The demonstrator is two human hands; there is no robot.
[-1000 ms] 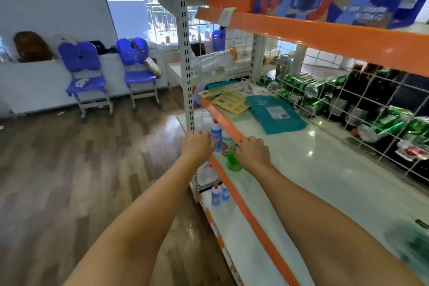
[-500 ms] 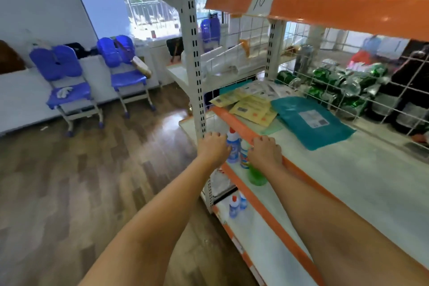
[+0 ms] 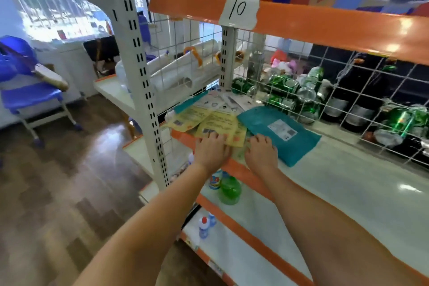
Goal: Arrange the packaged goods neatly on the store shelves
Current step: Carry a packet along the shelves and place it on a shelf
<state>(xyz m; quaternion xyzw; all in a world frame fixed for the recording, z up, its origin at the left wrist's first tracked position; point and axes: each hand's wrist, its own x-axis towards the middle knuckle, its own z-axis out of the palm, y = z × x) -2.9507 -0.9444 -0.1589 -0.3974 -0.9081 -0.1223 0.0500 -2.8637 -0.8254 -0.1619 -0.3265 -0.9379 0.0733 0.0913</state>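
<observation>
- Yellow packets [image 3: 218, 126] lay fanned at the left end of the white shelf [image 3: 348, 183], overlapping one another, some jutting past its orange front edge.
- Left hand [image 3: 212, 150] lay flat on the nearest yellow packet, fingers straight and spread a little, holding nothing.
- Right hand [image 3: 261, 153] rested palm down just beside it, fingertips bent slightly and touching the near corner of the teal pouch [image 3: 278, 132]; whether it pinched the pouch I cannot tell.
- Teal pouch lay flat on the shelf to the right of the yellow packets, its left edge meeting them, a white label on top.
- White sachets [image 3: 228, 103] lay behind the yellow packets, near the wire grid [image 3: 325, 90].
- Green cans [image 3: 285, 90] lay on their sides behind the grid, with dark bottles [image 3: 362, 104] standing further right.
- On the shelf below, a green bottle [image 3: 229, 189] and a small bottle with a blue label [image 3: 214, 180] stood close together under the wrists.
- Lower still stood a small white bottle with a red cap [image 3: 204, 227].
- A paper tag marked "10" [image 3: 240, 10] was stuck to the orange edge of the upper shelf.
- A blue chair [image 3: 25, 90] stood on the wood floor at the left.
</observation>
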